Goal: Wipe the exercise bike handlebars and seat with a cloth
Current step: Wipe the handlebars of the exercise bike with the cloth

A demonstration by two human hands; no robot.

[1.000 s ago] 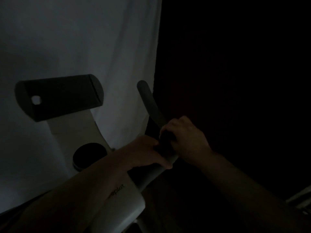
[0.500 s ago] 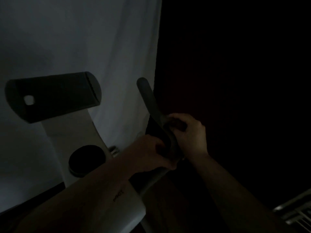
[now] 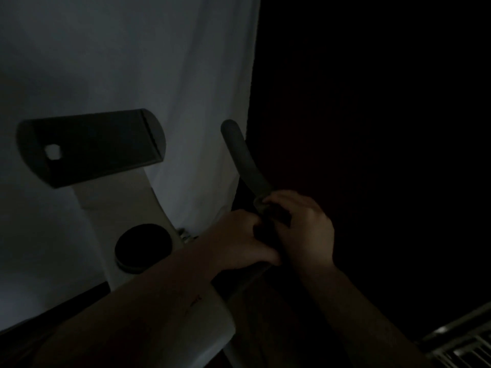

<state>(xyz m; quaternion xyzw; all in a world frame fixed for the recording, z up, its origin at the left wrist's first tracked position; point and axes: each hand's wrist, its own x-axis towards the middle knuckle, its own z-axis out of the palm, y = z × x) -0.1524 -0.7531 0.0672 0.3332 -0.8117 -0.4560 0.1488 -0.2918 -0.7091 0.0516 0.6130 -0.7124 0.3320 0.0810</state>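
Pretty dark, but the handlebar (image 3: 243,160) runs up and slightly left, its rounded tip well above both hands. Right hand (image 3: 305,229) and left hand (image 3: 240,241) curl around its lower end, touching each other. Can't make out a cloth.

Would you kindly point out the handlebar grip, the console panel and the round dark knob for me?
handlebar grip (image 3: 240,152): head view, on the bare curved upper part.
console panel (image 3: 93,147): head view, on its dark face.
round dark knob (image 3: 143,247): head view, on its top.

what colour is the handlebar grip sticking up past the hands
Dark grey, as far as the dim head view shows: the grip.
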